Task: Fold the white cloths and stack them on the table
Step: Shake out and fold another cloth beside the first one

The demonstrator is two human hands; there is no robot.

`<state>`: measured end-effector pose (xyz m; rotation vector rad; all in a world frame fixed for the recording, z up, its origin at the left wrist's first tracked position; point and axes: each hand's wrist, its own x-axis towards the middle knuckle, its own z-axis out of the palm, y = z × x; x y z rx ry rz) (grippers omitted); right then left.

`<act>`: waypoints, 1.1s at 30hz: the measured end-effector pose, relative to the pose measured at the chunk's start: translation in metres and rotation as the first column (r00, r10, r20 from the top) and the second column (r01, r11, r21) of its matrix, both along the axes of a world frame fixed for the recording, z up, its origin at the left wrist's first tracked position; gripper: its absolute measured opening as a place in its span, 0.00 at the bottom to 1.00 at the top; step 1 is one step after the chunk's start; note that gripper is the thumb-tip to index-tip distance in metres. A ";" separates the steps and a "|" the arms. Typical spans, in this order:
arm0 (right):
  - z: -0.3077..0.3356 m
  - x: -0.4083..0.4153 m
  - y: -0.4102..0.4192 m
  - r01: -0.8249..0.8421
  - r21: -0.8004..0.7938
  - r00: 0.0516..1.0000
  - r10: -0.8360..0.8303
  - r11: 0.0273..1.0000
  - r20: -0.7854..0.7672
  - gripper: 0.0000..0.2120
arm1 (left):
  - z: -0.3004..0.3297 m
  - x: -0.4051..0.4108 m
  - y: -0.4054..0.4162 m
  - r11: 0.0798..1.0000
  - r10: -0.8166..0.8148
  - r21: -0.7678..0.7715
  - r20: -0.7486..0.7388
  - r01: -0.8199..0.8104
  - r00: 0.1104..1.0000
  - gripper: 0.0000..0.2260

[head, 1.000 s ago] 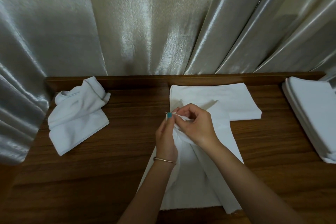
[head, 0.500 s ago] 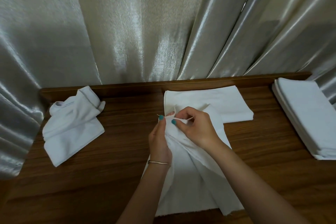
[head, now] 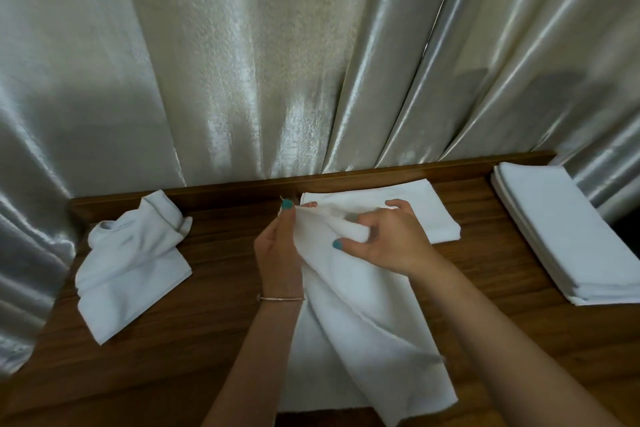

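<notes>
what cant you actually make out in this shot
Head view only:
- Folded stack: its right side is cut off by the frame edge; the count is unclear.
- Held cloth: the near hem runs off the bottom edge.
- Flat cloth: partly hidden by the right hand and the held cloth.
- Left hand: its fingertips are hidden behind the cloth.

Reached in from the lower edge with both bare forearms, meeting at mid-frame. Held the left hand (head: 278,250) upright, back toward the camera, thumb and fingertips pinched together at the top on a fabric corner, a thin bangle (head: 281,298) round the wrist. Kept the right hand (head: 388,241) just beside it, palm down, thumb stretched leftward under a fold and fingers curled over it.
</notes>
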<state>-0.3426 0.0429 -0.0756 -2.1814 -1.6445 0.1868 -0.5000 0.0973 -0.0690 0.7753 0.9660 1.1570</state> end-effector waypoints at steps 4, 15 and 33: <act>0.012 0.021 -0.013 0.020 -0.085 0.998 -0.015 0.996 0.060 0.16 | 0.022 -0.003 0.007 0.982 -0.032 0.189 0.004 0.030 0.999 0.15; 0.070 0.071 -0.056 -0.007 -0.149 0.925 0.063 0.989 0.374 0.24 | 0.096 -0.021 0.010 0.935 0.069 0.351 -0.062 -0.043 0.996 0.16; 0.177 0.125 -0.112 -0.025 0.192 0.993 0.002 0.981 0.117 0.04 | 0.146 -0.036 0.010 0.902 0.299 0.414 -0.399 -0.121 0.867 0.15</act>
